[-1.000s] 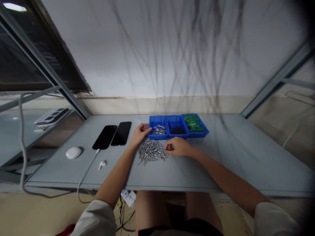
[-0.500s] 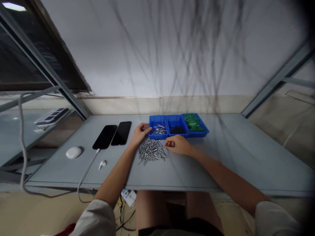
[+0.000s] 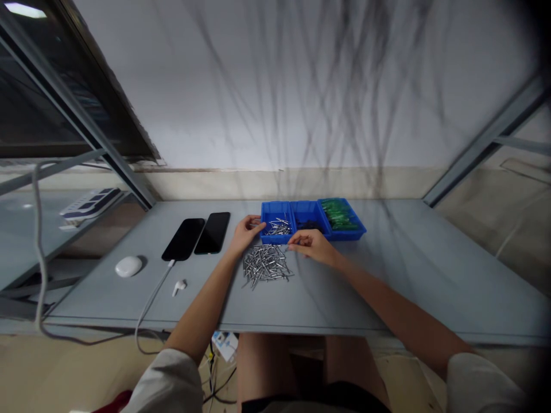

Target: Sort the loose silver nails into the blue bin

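My left hand (image 3: 247, 230) is at the left side of the left blue bin (image 3: 276, 207), its thumb and fingers closed at the bin's wall. Thin silver metal pins, like nails or rivets, lie inside that bin (image 3: 279, 227). In front of it a loose pile of similar pins (image 3: 266, 265) is spread on the table. My right hand (image 3: 313, 245) hovers by the front of the middle blue bin (image 3: 306, 207), right of the pile. Its thumb and index finger are pinched together; what they hold is too small to make out.
Dark small parts (image 3: 307, 226) fill the middle bin's bottom; green packets (image 3: 336, 214) are in the right blue bin (image 3: 353, 234). To the left lie two phones (image 3: 183, 240) (image 3: 212, 233), a white earbud (image 3: 179, 286), its case (image 3: 128, 267) and a cable (image 3: 150, 301). A wall stands behind.
My right hand has risen slightly toward the middle bin, and its curled fingers have loosened into a thumb-and-index pinch. My left hand stays at the left bin.
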Available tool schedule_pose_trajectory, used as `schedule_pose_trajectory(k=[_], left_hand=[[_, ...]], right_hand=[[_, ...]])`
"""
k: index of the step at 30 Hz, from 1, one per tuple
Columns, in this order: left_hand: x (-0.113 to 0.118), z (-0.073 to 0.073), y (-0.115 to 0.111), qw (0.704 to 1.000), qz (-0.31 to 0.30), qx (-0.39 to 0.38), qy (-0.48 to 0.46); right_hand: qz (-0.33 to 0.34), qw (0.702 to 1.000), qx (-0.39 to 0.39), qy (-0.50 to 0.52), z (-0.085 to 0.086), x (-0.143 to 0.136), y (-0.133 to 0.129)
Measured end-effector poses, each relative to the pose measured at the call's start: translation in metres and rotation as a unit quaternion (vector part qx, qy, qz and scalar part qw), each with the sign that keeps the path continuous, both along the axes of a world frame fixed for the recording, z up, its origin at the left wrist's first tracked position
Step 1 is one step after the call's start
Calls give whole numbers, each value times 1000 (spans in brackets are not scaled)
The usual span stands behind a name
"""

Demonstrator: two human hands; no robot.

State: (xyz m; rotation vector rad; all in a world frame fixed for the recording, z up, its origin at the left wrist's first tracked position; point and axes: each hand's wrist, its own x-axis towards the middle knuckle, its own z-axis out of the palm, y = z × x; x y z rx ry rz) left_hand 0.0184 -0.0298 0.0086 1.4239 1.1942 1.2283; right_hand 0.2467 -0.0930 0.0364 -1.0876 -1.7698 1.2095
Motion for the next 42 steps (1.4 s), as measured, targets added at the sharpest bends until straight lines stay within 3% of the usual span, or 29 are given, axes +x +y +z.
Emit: schedule_pose_trajectory(k=[9,17,26,33,42], left_hand=[[-2,-4,2,1000,-6,0,0],[-1,0,-1,1000,-7,-3,-6],[-2,-3,1,1000,-10,-4,-10],[-1,-2,0,1000,-6,5,4],[0,-1,0,1000,-6,3,-4]], right_hand=[[-50,986,-59,148,5,1,6],[-101,978,-49,175,9,4,7],[-117,983,-2,140,5,0,4],[-133,986,101,-15,-4,-3,-4],[-112,984,135,-36,-5,-3,-3]])
